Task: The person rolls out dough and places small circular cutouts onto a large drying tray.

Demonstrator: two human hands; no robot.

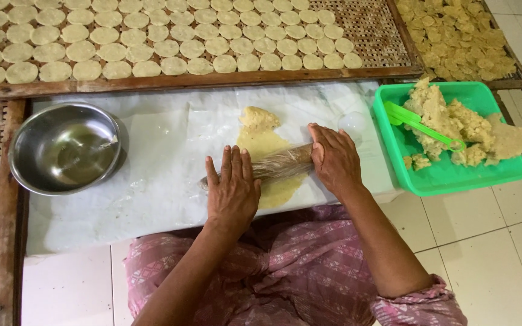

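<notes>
Under both palms, most of the plastic-wrapped rolling pin point(276, 164) is hidden; only its middle and a short tapered left end show. Left hand point(232, 187) lies flat, fingers extended and together, pressing down on the pin's left part, not clasping it. Right hand point(333, 158) likewise flat, fingers straight, covering the pin's right end. Pin sits tilted across a yellowish dough sheet point(262, 142); the near part of the sheet is partly covered by the left hand, its far tip thicker and uneven. Dough lies on a white plastic-covered board point(152, 181), wrinkled, resting low over white floor tiles point(490, 253). 1 steel bowl point(64, 148) stands on the board's left side, well apart from the hands; contents hard to make out, perhaps a film of liquid. A small pale round object point(351, 124) just beyond the right hand is too blurred to identify. To the right, 1 green plastic tray point(454, 175) holds crumbly dough lumps point(460, 124) and a green plastic scraper point(421, 124). Beyond the board, a woven drying rack point(370, 30) carries rows of cut dough rounds point(152, 36), cut off at the top edge; a 2nd rack point(515, 75) at far right holds darker pieces, cropped. Pink patterned clothing point(297, 271) fills the near foreground.
</notes>
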